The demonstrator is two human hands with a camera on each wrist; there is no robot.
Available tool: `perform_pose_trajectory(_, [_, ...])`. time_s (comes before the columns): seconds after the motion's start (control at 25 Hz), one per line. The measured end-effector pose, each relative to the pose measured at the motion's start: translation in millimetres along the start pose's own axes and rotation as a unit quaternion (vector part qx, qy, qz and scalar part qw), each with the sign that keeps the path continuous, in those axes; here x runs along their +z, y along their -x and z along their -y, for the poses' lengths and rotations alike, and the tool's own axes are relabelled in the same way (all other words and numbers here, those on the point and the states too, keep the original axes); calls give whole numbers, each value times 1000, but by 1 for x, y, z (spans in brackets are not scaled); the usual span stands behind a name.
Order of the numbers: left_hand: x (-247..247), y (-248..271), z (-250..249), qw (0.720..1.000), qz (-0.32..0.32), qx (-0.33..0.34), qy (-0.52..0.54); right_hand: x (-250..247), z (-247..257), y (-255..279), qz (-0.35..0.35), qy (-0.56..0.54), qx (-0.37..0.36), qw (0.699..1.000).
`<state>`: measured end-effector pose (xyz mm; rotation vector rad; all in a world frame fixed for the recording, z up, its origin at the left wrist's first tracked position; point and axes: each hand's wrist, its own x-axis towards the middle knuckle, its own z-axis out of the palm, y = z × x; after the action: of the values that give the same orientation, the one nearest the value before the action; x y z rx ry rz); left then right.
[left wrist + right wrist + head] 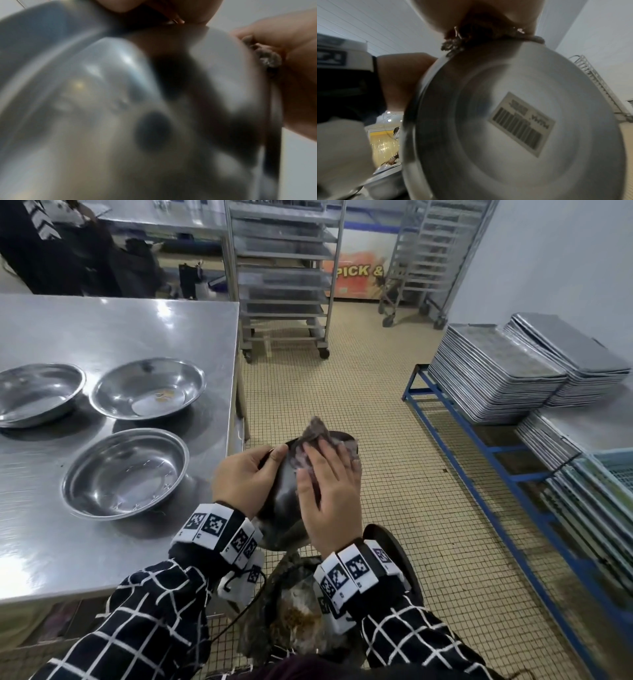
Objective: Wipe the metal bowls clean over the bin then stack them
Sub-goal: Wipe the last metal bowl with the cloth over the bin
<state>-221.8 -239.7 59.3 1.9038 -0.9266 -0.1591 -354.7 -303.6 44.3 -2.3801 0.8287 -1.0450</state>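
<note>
While the left hand (245, 479) keeps a grip on the rim of a tilted metal bowl (282, 501), thumb curled over the edge, the right hand (329, 494) presses a grey cloth (317, 441) flat into the bowl's inside with straight fingers. The bowl hangs over the bin (298, 611), which stands on the floor just beside the bench (113, 313) and already holds brownish scraps. From the right wrist view the bowl's underside shows a barcode sticker (521, 123).

This looks like the wiping step, with one bowl in hand. Three more bowls sit apart on the bench: a near bowl (125, 474), a middle bowl (147, 388) with crumbs in its bottom, and a far-left bowl (37, 393). No stack is started.

The next move likely calls for sweeping the cloth toward the lower rim so the residue drops into the bin, with the bowl kept steady.
</note>
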Motion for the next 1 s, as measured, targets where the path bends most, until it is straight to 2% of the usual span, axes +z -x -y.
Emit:
perform_pose_trajectory(0.08, [-1,-2,-2,999,-9,8,32,-3,5,-10,-40,25,12,999])
perform_pose_trajectory(0.16, [-1,-2,-1,997,-15,3,70,-3,1,-16,-68,6,46,997])
perform_pose_trajectory(0.28, [-3,1,8,994,-3,-14,112,-8,-14,-19,-81,-114,179,974])
perform_pose_trajectory(0.36, [-5,4,11,990,-1,-36,137,-12,-30,-14,-83,-172,295,936])
perform_pose_trajectory(0.44, [-6,6,14,981,-9,-72,179,-7,-56,-6,-72,-247,398,881])
perform_pose_trajectory(0.52, [-7,6,16,969,-4,-101,223,-3,-76,2,-49,-365,457,809])
perform_pose_trajectory(0.56, [-8,6,18,966,-2,-107,237,-1,-84,5,-44,-400,464,790])
perform_pose_trajectory(0.6, [-8,6,20,963,-2,-113,246,-2,-89,5,-44,-407,456,791])
perform_pose_trajectory(0.68, [-7,5,27,960,-13,-121,250,-10,-91,2,-32,-397,429,811])
perform_pose_trajectory(0.8, [-3,5,45,976,-1,-101,194,-28,-86,-3,-15,-308,371,876])
perform_pose_trajectory(0.92, [-1,7,53,988,75,-44,126,-39,-82,-13,32,-187,295,936])
perform_pose_trajectory(1.0, [5,13,41,986,126,-31,107,-38,-78,-21,90,-105,205,969])
